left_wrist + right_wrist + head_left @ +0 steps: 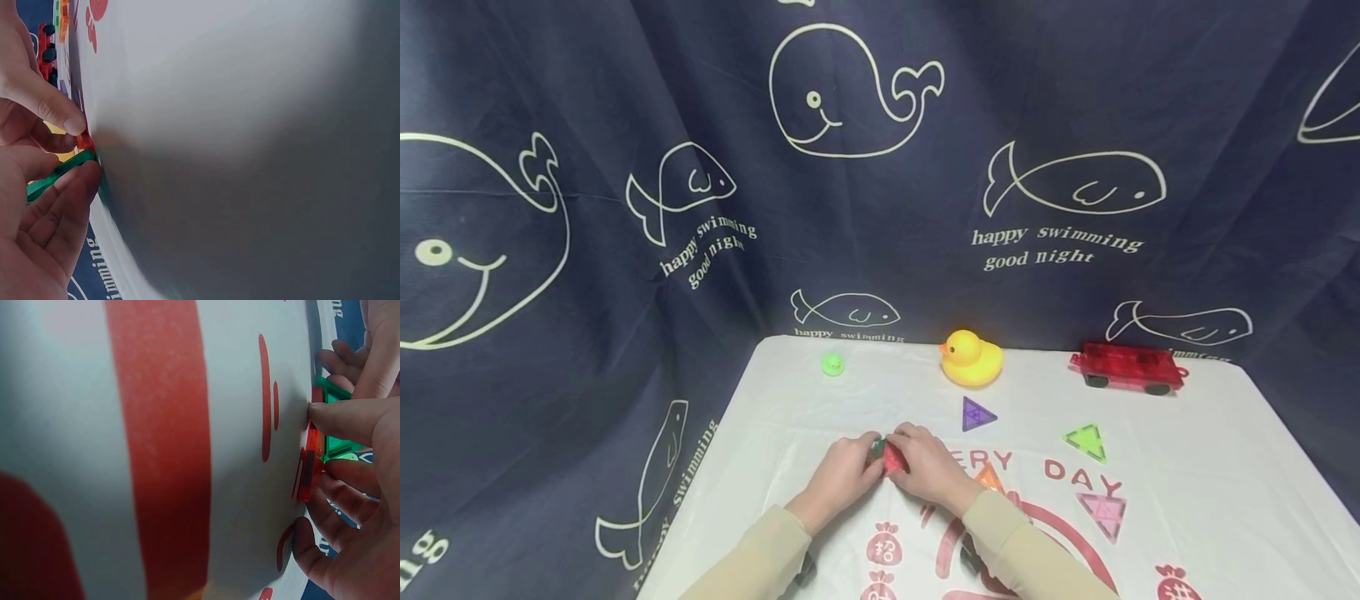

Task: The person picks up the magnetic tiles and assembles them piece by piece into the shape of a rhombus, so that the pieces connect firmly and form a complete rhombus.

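Observation:
My left hand (838, 475) pinches a green translucent magnetic tile (59, 175) between thumb and fingers. Opposite it, my right hand (931, 462) holds a red translucent magnetic tile (306, 478), thumb on one side and fingers on the other. The two tiles meet along an edge, the green one standing up from the red one in the right wrist view. Both are low over the white tabletop (790, 392), and fingers hide much of their outlines.
Behind the hands stand a small green duck (832, 365), a yellow rubber duck (972, 360) and a red toy wagon (1129, 367). Triangular tiles lie rightward: purple (977, 414), lime (1088, 442), orange (989, 478) and pink (1103, 512). A dark printed curtain (880, 225) hangs behind.

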Available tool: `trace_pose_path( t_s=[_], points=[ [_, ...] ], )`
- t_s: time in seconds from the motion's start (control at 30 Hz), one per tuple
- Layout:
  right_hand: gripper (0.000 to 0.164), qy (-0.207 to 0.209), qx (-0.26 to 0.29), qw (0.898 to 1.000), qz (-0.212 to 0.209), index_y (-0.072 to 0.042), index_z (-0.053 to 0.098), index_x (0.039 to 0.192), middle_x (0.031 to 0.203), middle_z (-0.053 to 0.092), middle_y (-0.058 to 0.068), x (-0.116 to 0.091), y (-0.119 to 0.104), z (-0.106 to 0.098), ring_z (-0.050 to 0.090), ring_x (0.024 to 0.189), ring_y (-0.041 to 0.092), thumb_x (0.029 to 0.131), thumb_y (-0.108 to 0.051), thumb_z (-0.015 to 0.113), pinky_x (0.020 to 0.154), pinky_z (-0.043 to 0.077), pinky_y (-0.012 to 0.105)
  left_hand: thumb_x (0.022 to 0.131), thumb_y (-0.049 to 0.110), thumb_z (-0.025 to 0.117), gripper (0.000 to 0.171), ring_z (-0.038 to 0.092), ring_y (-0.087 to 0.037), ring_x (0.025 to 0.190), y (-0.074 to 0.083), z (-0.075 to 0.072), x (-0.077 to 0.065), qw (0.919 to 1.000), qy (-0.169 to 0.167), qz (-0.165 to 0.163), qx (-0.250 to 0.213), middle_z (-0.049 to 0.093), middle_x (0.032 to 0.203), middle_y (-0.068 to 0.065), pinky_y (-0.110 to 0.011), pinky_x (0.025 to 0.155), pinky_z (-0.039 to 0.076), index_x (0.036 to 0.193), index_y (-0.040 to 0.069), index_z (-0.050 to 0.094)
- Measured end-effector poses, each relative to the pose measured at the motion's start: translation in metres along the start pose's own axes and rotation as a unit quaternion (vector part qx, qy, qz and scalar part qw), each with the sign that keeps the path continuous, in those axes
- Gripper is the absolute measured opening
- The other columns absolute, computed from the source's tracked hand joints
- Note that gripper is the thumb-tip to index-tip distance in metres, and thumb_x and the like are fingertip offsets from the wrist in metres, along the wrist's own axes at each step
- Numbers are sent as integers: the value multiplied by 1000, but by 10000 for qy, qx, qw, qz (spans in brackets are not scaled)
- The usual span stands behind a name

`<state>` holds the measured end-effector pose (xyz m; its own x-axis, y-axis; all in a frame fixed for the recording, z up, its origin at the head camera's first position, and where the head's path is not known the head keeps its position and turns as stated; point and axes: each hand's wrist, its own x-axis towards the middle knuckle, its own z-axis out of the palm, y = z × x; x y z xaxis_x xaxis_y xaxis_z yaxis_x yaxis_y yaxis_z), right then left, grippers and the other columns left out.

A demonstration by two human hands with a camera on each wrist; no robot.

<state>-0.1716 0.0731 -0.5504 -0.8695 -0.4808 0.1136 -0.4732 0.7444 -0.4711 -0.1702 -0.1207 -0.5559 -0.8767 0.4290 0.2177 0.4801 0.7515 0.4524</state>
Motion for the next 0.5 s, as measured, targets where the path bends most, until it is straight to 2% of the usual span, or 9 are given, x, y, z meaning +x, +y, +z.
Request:
trace_pose_path(
  t_s=[0.1, 0.3, 0.37, 0.5],
  points=[
    [56, -10, -1, 10000, -8, 0, 65, 136, 124, 64, 7, 0, 0, 1, 61, 112, 24, 87, -22, 83, 98, 53, 42, 94, 20, 77, 21, 50, -2, 56, 0, 1, -1, 10000, -25, -30, -64, 53, 64, 14, -21, 54, 46, 110, 7, 70],
    [58, 31, 62, 9999, -97, 4, 65, 134, 119, 62, 7, 2, 0, 0, 61, 106, 23, 86, -21, 84, 92, 54, 40, 96, 24, 77, 16, 51, -2, 60, -2, 4, -2, 10000, 70, -16, -9, 61, 70, 10, -21, 56, 47, 103, 10, 71],
    [58, 29, 106, 9999, -122, 4, 65, 134, 117, 62, 7, 3, 1, 0, 61, 103, 22, 85, -19, 84, 89, 54, 39, 96, 24, 77, 15, 49, -2, 57, -2, 5, -2, 9999, 108, -27, 14, 56, 66, 11, -21, 53, 44, 95, 12, 69],
    [58, -14, 132, 9999, -102, 4, 66, 133, 113, 61, 6, 4, 1, -2, 60, 98, 20, 82, -19, 84, 87, 55, 37, 95, 27, 79, 26, 41, -2, 50, -2, 6, -4, 9998, 94, -158, 39, 45, 58, 14, -21, 47, 37, 79, 17, 62]
  ],
)
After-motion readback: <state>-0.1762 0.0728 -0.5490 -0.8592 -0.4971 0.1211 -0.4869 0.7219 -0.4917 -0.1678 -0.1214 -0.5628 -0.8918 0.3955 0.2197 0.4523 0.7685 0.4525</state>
